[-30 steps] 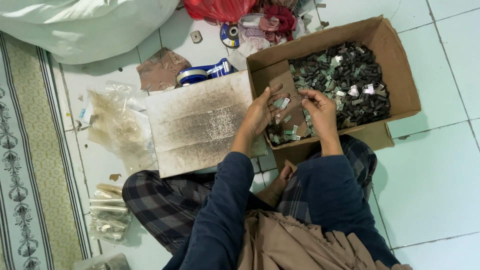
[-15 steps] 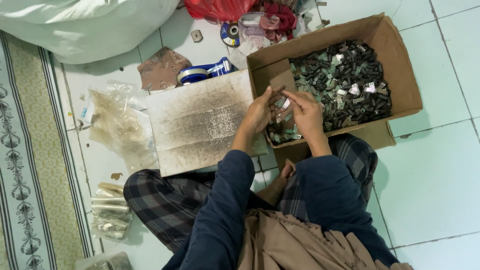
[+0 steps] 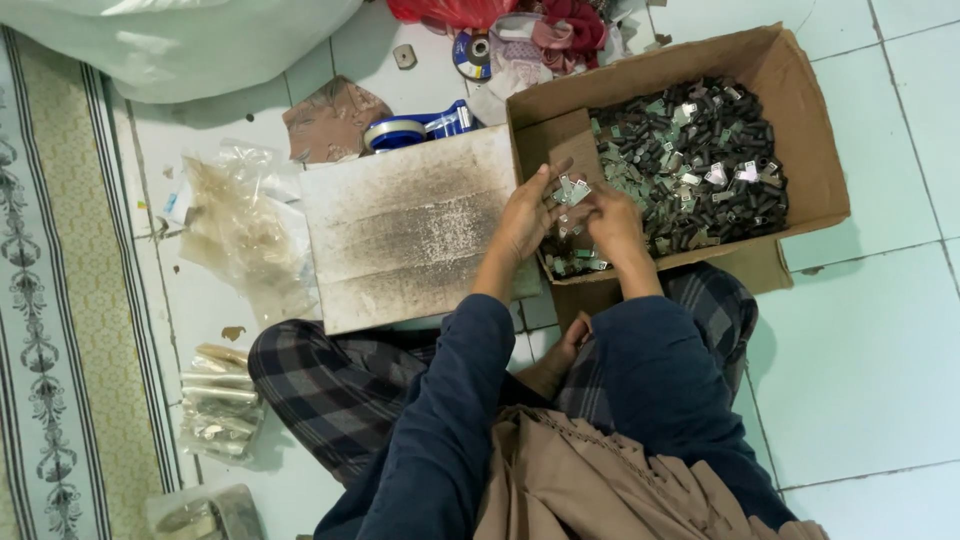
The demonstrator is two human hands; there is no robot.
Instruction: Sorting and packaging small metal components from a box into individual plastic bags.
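Pinching a few small silvery stamped-metal clips at their flat edges between the fingertips of the left hand, just above the near-left corner of the open brown cardboard box heaped with dark and shiny metal pieces. Probably handling as light, stiff and a little slippery (sharp corners likely, though too small to tell). Hovering close alongside with the right hand, fingers curled, both forearms reaching forward over crossed legs.
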